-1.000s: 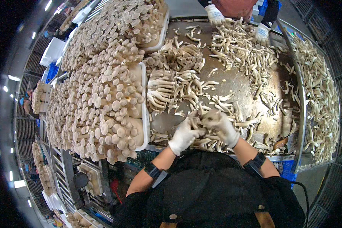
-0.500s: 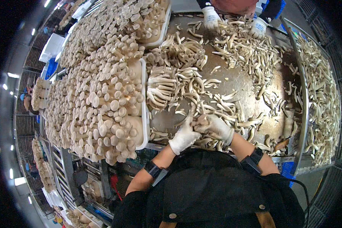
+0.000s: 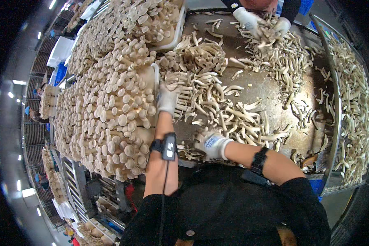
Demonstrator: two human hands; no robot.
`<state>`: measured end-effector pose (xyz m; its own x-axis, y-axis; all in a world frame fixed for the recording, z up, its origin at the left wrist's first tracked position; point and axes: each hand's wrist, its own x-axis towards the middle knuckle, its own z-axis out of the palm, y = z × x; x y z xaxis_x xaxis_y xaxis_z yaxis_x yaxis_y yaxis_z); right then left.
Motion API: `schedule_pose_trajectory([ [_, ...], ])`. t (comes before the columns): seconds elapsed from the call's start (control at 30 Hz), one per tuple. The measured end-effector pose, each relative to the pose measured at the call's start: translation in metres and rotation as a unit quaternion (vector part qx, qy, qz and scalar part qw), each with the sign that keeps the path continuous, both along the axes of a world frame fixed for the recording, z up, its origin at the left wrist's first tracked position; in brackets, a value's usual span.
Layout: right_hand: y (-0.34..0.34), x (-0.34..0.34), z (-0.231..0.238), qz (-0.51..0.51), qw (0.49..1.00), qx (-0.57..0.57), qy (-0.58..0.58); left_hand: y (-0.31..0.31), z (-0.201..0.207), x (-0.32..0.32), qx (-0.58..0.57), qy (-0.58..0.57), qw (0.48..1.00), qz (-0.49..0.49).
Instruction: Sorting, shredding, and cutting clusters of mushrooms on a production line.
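My left hand [image 3: 168, 99], in a white glove, reaches to a bunch of mushrooms [image 3: 184, 91] lying stems outward beside the white tray. Its fingers are blurred over the near side of that bunch, so I cannot see how far they close. Lower down, near the table's front edge, is my gloved right hand [image 3: 213, 144], its fingertips smeared by motion next to loose mushrooms [image 3: 244, 123]. Whether it holds anything cannot be made out. Another bunch, with caps showing [image 3: 199, 57], lies beyond my left hand.
Dense mushroom clusters [image 3: 106, 110] fill white trays [image 3: 156, 74] on the left. Across the metal table [image 3: 258, 84], a co-worker's gloved hands [image 3: 264, 26] handle a mushroom heap [image 3: 287, 65]. A metal rail [image 3: 336, 102] separates more mushrooms [image 3: 354, 106] on the right.
My hands were together over the near mushrooms and are now apart. The left moved up and left to the bunch; the right shifted slightly left. The co-worker's hands came together over mushrooms.
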<state>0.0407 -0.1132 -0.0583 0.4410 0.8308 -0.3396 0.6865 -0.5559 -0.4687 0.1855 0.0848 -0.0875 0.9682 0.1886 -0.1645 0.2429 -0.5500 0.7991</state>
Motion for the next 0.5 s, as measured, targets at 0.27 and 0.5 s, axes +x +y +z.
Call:
schedule_pose_trajectory([
  [0.27, -0.105, -0.016, -0.043, 0.101, 0.987, -0.114, 0.051, -0.043, 0.01, -0.061, -0.137, 0.122, 0.965, -0.19],
  [0.5, -0.196, 0.001, -0.006, -0.038, 0.983, -0.154, 0.09, -0.044, 0.019, -0.15, 0.16, 0.142, 0.935, -0.282],
])
